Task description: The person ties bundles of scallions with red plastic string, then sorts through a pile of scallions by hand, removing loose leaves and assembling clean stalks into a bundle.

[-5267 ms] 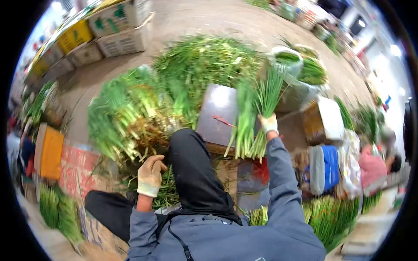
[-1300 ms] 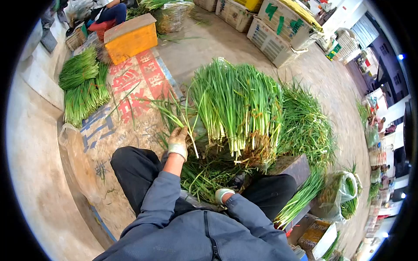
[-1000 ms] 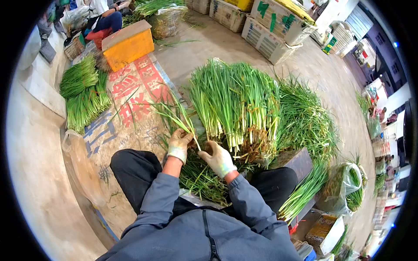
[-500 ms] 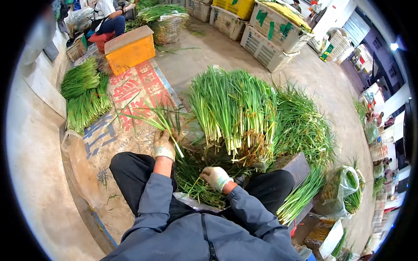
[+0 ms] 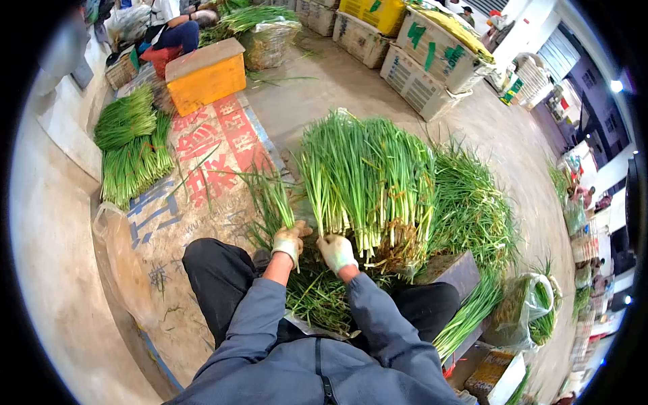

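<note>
My left hand (image 5: 289, 244), in a pale work glove with bare fingertips, is closed around a small bunch of garlic chives (image 5: 278, 201), leaves pointing up and away. Close beside it, my right hand (image 5: 336, 252), gloved likewise, pinches the white stem ends at the left edge of a large upright pile of garlic chives (image 5: 368, 172). Brown, withered bits hang from the pile's lower right. Loose green trimmings (image 5: 314, 297) lie between my knees, below both hands.
More garlic chives (image 5: 472, 196) are heaped to the right, near a filled plastic bag (image 5: 516, 314). Tied bundles (image 5: 135, 152) lie by the left wall. An orange box (image 5: 206, 79) stands ahead, with a seated person (image 5: 177, 34) behind it. Crates (image 5: 422, 84) are stacked at the back.
My left hand has moved right, with its chives now held more upright. My right hand has risen from the trimmings to the stem ends of the pile.
</note>
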Motion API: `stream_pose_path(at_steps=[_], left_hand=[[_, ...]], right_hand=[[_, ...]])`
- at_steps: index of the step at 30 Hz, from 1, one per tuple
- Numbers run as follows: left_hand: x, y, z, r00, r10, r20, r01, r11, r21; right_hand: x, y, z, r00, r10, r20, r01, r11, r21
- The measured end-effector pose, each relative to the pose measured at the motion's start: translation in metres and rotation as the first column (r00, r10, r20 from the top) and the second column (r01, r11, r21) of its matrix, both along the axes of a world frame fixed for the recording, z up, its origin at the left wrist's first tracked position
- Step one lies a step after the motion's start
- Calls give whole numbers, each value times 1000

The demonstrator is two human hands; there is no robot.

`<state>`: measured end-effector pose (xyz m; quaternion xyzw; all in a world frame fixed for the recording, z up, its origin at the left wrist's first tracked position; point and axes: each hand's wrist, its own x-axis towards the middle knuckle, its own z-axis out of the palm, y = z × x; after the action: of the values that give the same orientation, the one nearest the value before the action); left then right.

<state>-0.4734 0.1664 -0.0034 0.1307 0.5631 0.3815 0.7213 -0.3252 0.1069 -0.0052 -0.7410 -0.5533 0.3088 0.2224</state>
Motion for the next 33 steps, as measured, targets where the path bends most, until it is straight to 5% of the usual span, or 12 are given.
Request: stream_pose_path(at_steps=[1, 3, 7, 9, 15, 19, 22, 24, 28, 29, 30, 33], left_hand=[[2, -2, -2, 999, -41, -25, 42, 999, 34], [8, -2, -10, 989, -117, -90, 118, 993, 1], [15, -3, -12, 924, -264, -276, 273, 962, -9], [17, -8, -12, 950, -184, -252, 206, 977, 62], [10, -13, 3, 938, -214, -273, 234, 971, 44], [-7, -7, -1, 980, 108, -167, -99, 993, 60], [-22, -1, -63, 954, -24, -300, 47, 997, 67], [-25, -6, -64, 641, -129, -756, 347, 928, 136], [-23, -14, -15, 373, 27, -927, 265, 955, 134], [-22, -16, 2, 323, 61, -944, 256, 955, 150], [-23, -15, 7, 515, 82, -853, 326, 902, 283], [-20, -23, 65, 765, -172, -621, 423, 861, 283]], right_hand=[[-2, -13, -2, 988, -2, -154, -2, 1000, -25], [-16, -36, 49, 987, -23, -162, 7, 995, -95], [-13, -44, 34, 990, 132, -40, -135, 988, -74], [-11, -33, 41, 936, -43, -349, -21, 984, -177], [-6, -5, 19, 775, -256, -577, 266, 962, -70], [4, -24, 3, 458, -292, -840, 430, 899, -79], [10, -34, -2, 501, -293, -814, 415, 907, -71], [11, -33, 8, 669, -257, -698, 434, 897, 86], [6, -28, 7, 670, -248, -700, 345, 939, -3], [1, -28, 13, 815, -124, -565, 256, 953, 160], [-3, -29, 19, 834, -107, -542, 226, 961, 157], [-22, -32, 22, 809, -117, -575, 156, 988, 17]])
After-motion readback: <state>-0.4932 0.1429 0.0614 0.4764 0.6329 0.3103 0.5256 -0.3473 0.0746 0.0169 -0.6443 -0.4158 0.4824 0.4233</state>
